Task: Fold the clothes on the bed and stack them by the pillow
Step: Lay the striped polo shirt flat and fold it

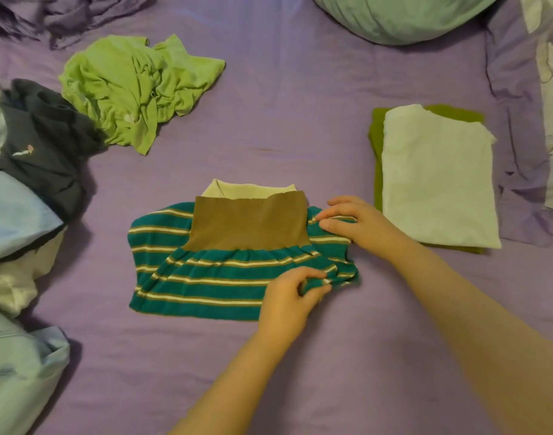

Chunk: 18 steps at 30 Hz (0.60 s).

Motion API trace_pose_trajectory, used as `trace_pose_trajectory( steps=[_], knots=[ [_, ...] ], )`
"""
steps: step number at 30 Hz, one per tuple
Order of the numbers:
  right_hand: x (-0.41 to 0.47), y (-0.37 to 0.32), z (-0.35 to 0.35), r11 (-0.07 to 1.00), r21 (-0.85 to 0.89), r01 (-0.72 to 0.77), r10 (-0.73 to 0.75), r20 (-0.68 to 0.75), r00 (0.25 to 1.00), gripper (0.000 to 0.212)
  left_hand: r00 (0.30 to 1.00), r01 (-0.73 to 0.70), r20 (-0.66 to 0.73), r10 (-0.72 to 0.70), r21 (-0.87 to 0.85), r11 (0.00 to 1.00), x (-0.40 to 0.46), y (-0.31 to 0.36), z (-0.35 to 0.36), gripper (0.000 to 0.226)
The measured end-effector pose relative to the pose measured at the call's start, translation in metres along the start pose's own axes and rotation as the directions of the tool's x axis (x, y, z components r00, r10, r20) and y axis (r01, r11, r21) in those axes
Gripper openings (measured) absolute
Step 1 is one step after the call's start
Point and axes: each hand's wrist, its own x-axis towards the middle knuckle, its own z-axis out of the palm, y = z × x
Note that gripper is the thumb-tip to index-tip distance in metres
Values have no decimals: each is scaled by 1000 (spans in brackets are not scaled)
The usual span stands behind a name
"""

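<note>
Both hands (319, 255) pinch the striped garment (206, 277) (right edge).

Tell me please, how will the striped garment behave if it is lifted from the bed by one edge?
The striped garment is soft knit that puckers where the left hand pinches it, so it would probably droop and lose its folds. It looks thin and likely light. The right hand holds its edge flat, which suggests the layers slide easily.

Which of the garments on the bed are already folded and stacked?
The white folded garment lying on the olive-green folded one, right of the hands. The lime-green shirt and dark navy garment lie crumpled.
</note>
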Motion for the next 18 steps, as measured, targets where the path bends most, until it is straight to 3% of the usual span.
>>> trace_pose_trajectory(
  steps=[3, 5, 7, 9, 12, 14, 15, 18],
  knots=[
    [7, -34, 4, 955, 281, -90, 75, 63, 995, 11, 983, 129, -95, -158, -255, 958, -6, 3, -41, 18],
    [15, -53, 12, 847, 502, -171, 99, 167, 981, 18, 959, 150, -172, -225, -364, 919, -11, -2, -70, 14],
    [25, -66, 24, 798, 564, -212, 70, 263, 962, 29, 928, 162, -243, -283, -419, 894, -15, -15, -97, 11],
    [39, -74, 44, 888, 421, -185, 59, 294, 954, 37, 899, 192, -278, -338, -443, 876, -17, -32, -121, 12],
    [65, -81, 82, 996, -76, 40, -20, 243, 970, 32, 891, 280, -239, -385, -379, 882, -13, -63, -141, 15],
    [83, -76, 104, 846, -481, 230, -123, 244, 962, 37, 891, 356, -158, -425, -339, 871, -5, -81, -146, 17],
    [90, -74, 113, 753, -598, 275, -142, 260, 955, 42, 883, 396, -113, -456, -345, 851, 0, -88, -148, 19],
    [103, -68, 128, 647, -691, 322, -151, 298, 943, 54, 866, 451, -77, -495, -309, 837, 18, -93, -151, 41]
  ],
)
